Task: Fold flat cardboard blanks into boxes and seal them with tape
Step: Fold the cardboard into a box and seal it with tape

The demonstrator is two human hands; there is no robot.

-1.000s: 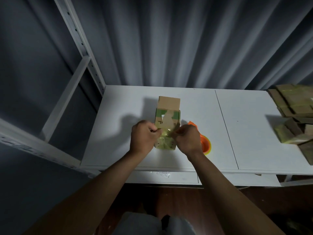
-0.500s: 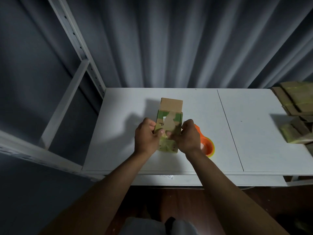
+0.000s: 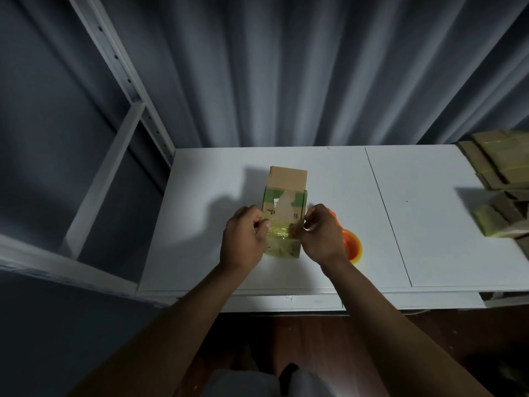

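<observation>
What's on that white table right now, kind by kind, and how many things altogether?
Box being taped, held by both hands: 1
Orange tape roll: 1
Heaps of cardboard at the right edge, pieces too jumbled to count: 1
Total: 3

Storeroom: metal shelving point(image 3: 114, 156), stacked cardboard blanks point(image 3: 499, 164)
</observation>
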